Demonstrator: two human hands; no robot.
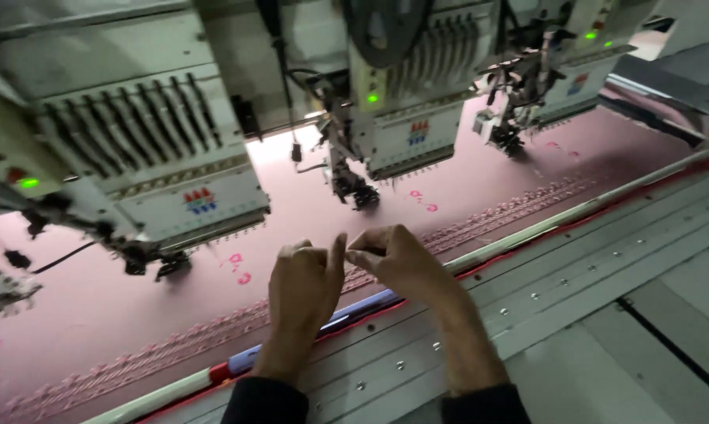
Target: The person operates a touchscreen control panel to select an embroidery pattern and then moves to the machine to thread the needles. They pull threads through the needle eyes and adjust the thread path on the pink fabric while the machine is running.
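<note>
Left hand (303, 279) and right hand (393, 259) pinched together above pink fabric (480, 177); thing between fingertips too small to tell. Forearms cut off by bottom edge. Left embroidery head (134, 157) cropped at left edge, needles beneath blurred. Fabric's far end hidden behind heads.

A grey metal worktop (605, 259) with rivets carries stretched pink fabric (307, 212), clamped along its near edge by a pale frame bar (574, 212).
</note>
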